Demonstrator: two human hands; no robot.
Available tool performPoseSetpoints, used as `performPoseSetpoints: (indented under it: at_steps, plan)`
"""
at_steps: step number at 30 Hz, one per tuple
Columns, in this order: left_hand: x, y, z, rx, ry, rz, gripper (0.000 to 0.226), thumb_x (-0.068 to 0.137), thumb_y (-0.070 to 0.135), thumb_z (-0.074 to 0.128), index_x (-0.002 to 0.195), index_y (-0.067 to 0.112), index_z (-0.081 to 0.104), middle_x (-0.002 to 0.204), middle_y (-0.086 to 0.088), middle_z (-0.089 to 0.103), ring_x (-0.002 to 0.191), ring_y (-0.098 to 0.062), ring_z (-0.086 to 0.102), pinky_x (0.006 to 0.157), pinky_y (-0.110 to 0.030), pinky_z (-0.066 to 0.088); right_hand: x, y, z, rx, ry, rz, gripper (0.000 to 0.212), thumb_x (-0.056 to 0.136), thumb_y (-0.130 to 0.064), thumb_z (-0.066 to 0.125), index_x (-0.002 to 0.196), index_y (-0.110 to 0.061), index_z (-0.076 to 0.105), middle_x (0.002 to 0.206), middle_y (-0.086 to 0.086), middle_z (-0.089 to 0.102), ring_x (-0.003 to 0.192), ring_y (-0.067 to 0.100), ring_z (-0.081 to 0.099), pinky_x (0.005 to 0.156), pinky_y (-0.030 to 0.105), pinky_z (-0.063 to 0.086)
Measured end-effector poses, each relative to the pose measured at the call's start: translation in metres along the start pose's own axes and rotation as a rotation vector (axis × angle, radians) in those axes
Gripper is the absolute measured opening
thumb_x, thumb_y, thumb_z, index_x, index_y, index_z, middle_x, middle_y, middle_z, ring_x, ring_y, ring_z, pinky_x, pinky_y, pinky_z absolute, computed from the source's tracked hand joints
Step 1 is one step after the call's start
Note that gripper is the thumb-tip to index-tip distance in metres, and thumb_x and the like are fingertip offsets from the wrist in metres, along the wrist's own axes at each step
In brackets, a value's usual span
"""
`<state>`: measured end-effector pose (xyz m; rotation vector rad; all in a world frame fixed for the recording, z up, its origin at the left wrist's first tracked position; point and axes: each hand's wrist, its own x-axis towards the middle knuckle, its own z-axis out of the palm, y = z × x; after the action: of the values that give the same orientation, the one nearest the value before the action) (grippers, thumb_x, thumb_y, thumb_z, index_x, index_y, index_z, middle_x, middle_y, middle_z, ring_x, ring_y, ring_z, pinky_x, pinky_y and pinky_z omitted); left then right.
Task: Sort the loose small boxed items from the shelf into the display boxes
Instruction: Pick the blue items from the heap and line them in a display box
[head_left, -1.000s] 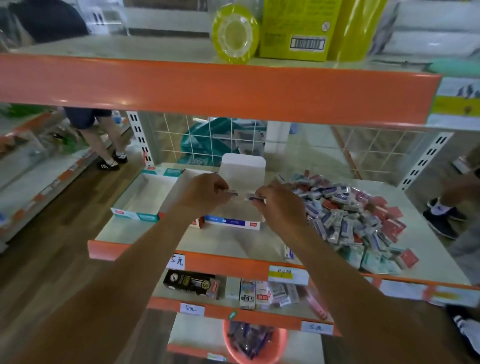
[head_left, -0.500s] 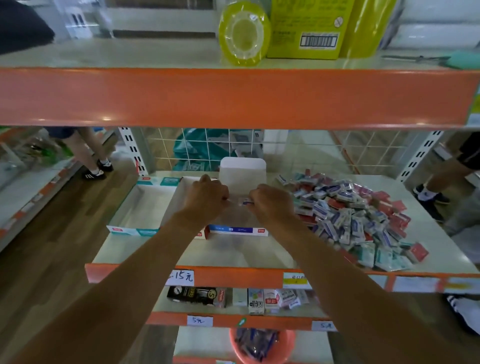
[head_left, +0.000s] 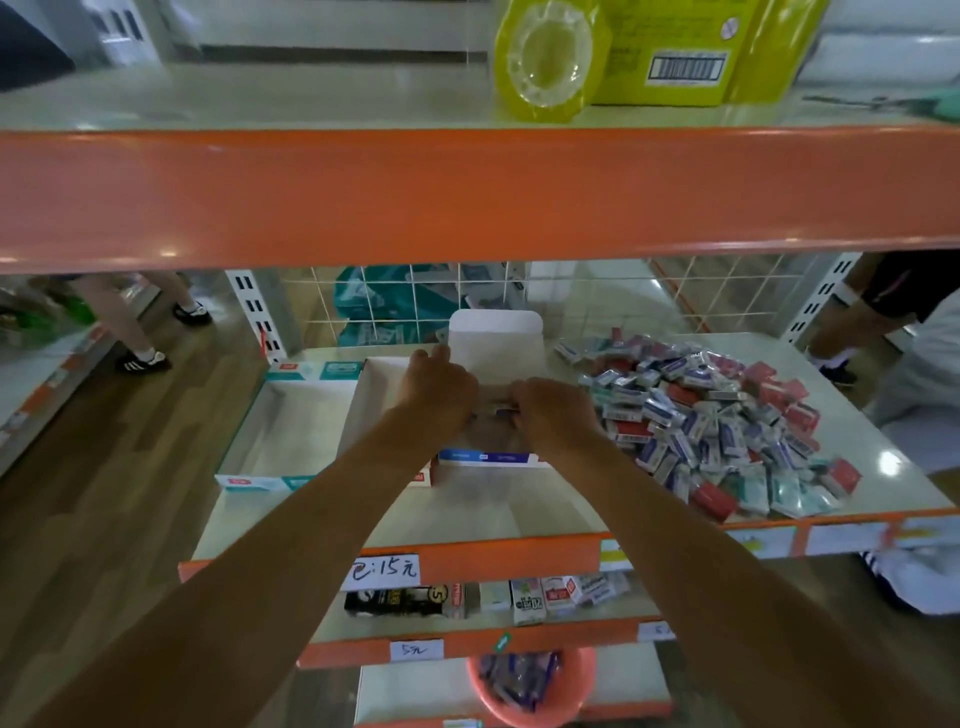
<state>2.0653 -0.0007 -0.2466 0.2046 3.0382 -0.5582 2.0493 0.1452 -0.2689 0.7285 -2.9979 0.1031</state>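
Pinches a small boxed item between two hands, fingertips of both curled in on it: left hand at its left end, right hand at its right end, knuckles up, both forearms reaching in from below. Too blurred for colours beyond a trace of blue, or for a sure count of one item or more. Holds it over the open well of a white cardboard display box with a blue front strip and a raised white back flap: flap just behind the grip, blue strip just in front of it, toward the body. No telling of contact with the box floor.

Just left of the grip, under the left wrist, a second white display box with a red front corner, side by side with the blue-fronted one. Farther left, a shallow white display box with teal trim, beside the red-cornered one. Right of the grip, near the right hand, a loose heap of small blue, red, white and teal boxed items, spread on the cream metal shelf with its orange front edge.

Above the grip, an upper orange-edged shelf with a yellow-green wrapped tape roll and a yellow carton with a barcode. Below the grip, a handwritten price tag, a row of small packs and, lowest, an orange-pink plastic basket. Well off to the left, legs of another person.
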Motion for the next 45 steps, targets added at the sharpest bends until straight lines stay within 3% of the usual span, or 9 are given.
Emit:
performPoseSetpoints:
  at_steps: [13,19,27,38,45]
  plan:
    - [0.002,0.0,0.008,-0.147,0.053,-0.099,0.019,0.093,0.028,0.056,0.109,0.02,0.062,0.106,-0.002,0.063,0.111,-0.026,0.045,0.092,-0.039,0.041,-0.005,0.004,0.005,-0.009,0.051,-0.057,0.031,0.092,-0.032,0.058,0.119,-0.018,0.054,0.103,0.004,0.061,0.09,0.026,0.064,0.077,0.036,0.05]
    - [-0.002,0.002,0.01,-0.088,0.041,-0.071,0.022,0.091,0.032,0.06,0.11,0.021,0.064,0.107,-0.001,0.063,0.113,-0.025,0.043,0.094,-0.037,0.039,-0.005,0.005,0.007,0.023,0.064,-0.071,0.028,0.094,-0.033,0.055,0.12,-0.023,0.061,0.103,0.003,0.064,0.091,0.025,0.065,0.079,0.034,0.051]
    - [-0.01,-0.002,0.024,-0.181,0.121,-0.033,0.024,0.097,0.03,0.048,0.109,0.02,0.066,0.107,-0.001,0.062,0.107,-0.024,0.044,0.088,-0.036,0.039,-0.007,0.006,0.008,0.041,0.07,-0.091,0.027,0.095,-0.033,0.051,0.116,-0.027,0.067,0.099,0.001,0.065,0.091,0.025,0.064,0.075,0.03,0.049]
    - [-0.015,0.001,0.028,-0.18,0.145,0.005,0.026,0.096,0.035,0.051,0.112,0.021,0.067,0.109,0.0,0.063,0.108,-0.022,0.045,0.091,-0.036,0.04,-0.008,0.006,0.006,0.03,0.058,-0.135,0.029,0.095,-0.035,0.053,0.122,-0.03,0.064,0.104,0.0,0.062,0.096,0.025,0.063,0.08,0.033,0.054]
    - [-0.016,-0.001,0.008,-0.233,0.175,-0.025,0.028,0.094,0.041,0.051,0.11,0.022,0.064,0.109,0.0,0.062,0.109,-0.021,0.046,0.092,-0.035,0.041,-0.007,0.005,-0.004,0.087,0.122,-0.092,0.025,0.096,-0.027,0.052,0.115,-0.017,0.064,0.106,0.004,0.063,0.09,0.025,0.064,0.074,0.03,0.048]
